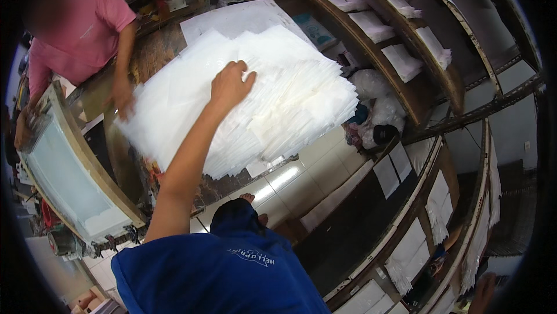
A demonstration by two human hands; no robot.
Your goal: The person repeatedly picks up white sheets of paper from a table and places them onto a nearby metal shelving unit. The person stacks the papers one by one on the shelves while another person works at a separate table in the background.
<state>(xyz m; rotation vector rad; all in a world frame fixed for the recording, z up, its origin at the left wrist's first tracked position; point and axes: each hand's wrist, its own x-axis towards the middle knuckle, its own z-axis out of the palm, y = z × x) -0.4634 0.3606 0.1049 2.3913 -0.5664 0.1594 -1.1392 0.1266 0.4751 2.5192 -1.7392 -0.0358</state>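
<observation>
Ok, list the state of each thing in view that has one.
White sheets: piled loosely, edges uneven
Left hand: over the pile, thumb apart from fingers
Framed screen: a co-worker's hand at its far end
Upper-right shelves: bearing papers
Plastic bags: crumpled

Sheet stack (278, 91): matt, smooth paper or thin plastic, can't tell; edges rough. Screen frame (101, 169): wood, w/ smooth, semi-gloss panel (69, 166). Desk (162, 47): worn, rough-lkg. Floor (284, 176): glossy tile. Shirt (203, 273): matt cloth.
</observation>
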